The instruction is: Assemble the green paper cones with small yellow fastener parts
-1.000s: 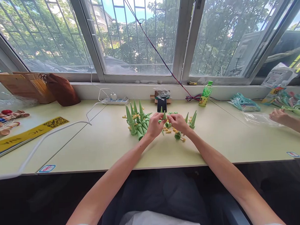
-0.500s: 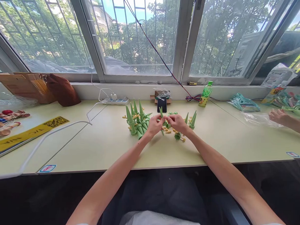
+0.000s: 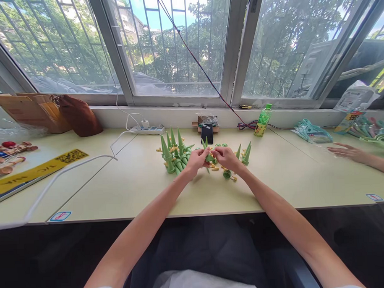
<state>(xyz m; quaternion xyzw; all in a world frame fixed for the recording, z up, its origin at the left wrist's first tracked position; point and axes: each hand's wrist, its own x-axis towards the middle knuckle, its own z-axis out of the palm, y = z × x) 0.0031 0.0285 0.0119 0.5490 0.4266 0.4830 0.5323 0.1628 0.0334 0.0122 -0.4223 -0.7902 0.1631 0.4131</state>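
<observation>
My left hand (image 3: 197, 159) is closed on a green cone piece (image 3: 209, 157), whose tip points up between my hands. Beside it my right hand (image 3: 225, 156) is pinched; what its fingertips hold is too small to make out. To the left stand several green cones (image 3: 167, 157) with yellow pegs, some upright and some lying in a pile. Right of my right hand are more upright green cones (image 3: 247, 154). Nearer to me, a green cup-shaped piece (image 3: 227, 174) lies beside yellow pegs (image 3: 234, 178).
Behind my hands are a black phone (image 3: 207, 134), a small box, a green bottle (image 3: 263, 121) and a power strip (image 3: 148, 129). A white cable crosses the left side. At the right, another person's hand (image 3: 349, 152) rests near plastic bags and packed items (image 3: 313, 132).
My left hand has turned slightly, and the green piece between my hands has tilted. The other person's hand has moved left and its fingers are now stretched out.
</observation>
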